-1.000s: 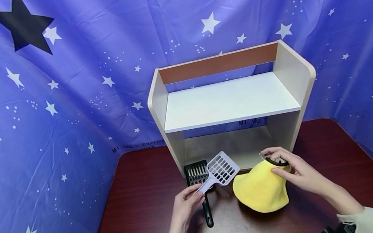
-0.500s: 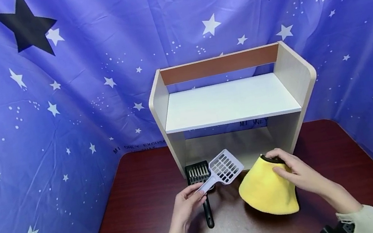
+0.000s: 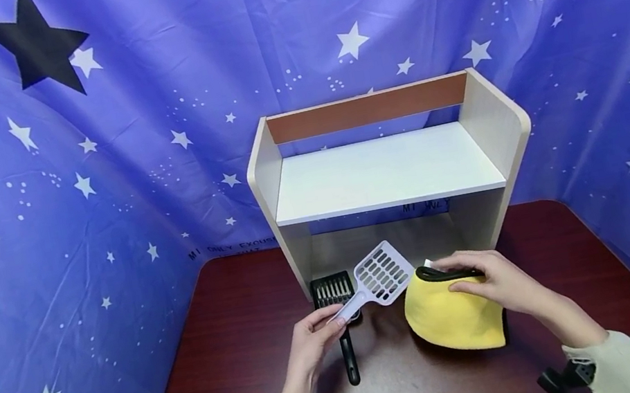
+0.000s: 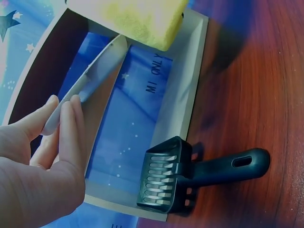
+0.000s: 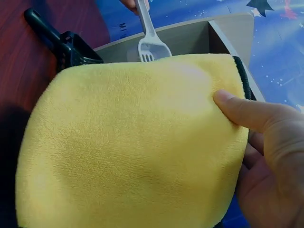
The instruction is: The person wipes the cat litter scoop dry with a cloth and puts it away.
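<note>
R hand [image 3: 488, 278] pinches yellow cloth [image 3: 453, 316] by its blk-edged top, over table [image 3: 215, 383]. L hand [image 3: 312, 344] grips pale slotted scoop [image 3: 382, 274] by handle, held up, blade nr cloth. Blk scoop [image 4: 202, 174] on table, handle twd person, nr shelf unit [image 3: 386, 170]; starry curtain [image 3: 146, 100] at back.

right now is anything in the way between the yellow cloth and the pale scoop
Nothing visible: the yellow cloth in the right hand sits right beside the pale scoop's head. The black scoop lies farther left, not between them.
</note>
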Action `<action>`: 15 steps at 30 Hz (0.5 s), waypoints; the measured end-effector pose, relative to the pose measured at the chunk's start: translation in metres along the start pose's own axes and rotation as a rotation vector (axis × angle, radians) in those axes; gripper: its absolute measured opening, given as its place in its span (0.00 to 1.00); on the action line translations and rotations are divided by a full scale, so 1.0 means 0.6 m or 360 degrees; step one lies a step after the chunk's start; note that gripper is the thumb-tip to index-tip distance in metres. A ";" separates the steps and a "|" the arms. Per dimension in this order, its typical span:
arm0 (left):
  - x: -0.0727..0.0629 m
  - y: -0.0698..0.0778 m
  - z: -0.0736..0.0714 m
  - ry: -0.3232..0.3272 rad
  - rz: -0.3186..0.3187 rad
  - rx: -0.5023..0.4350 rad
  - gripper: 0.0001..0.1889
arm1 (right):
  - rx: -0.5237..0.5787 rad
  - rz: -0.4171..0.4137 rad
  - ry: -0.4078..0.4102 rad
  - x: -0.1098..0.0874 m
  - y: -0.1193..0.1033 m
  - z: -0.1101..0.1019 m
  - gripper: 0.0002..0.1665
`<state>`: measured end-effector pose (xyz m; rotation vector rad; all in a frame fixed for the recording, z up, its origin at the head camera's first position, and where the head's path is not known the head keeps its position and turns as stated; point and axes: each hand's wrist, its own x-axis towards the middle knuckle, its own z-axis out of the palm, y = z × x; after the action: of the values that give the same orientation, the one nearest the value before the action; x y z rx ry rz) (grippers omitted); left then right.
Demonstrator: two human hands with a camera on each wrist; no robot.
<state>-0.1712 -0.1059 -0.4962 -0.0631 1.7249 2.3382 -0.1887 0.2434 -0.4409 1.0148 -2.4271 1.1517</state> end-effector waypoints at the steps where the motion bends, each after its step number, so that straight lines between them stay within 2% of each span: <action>1: 0.001 0.000 0.000 -0.0005 0.0004 -0.0002 0.23 | -0.0008 -0.0017 0.0000 0.003 -0.001 0.000 0.24; 5: 0.001 0.002 0.003 -0.0009 0.0018 -0.0002 0.22 | -0.0009 -0.0088 0.0006 0.016 -0.005 -0.001 0.20; 12: 0.001 0.003 0.007 0.0044 0.0037 0.0011 0.19 | 0.0014 -0.0190 -0.0001 0.033 -0.005 0.007 0.22; 15: 0.001 0.001 0.008 0.0048 0.0050 0.0023 0.18 | -0.0031 -0.0182 0.0003 0.035 -0.006 0.013 0.23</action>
<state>-0.1712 -0.1014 -0.4942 -0.0694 1.7693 2.3582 -0.2012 0.2257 -0.4333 1.1294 -2.3408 1.0883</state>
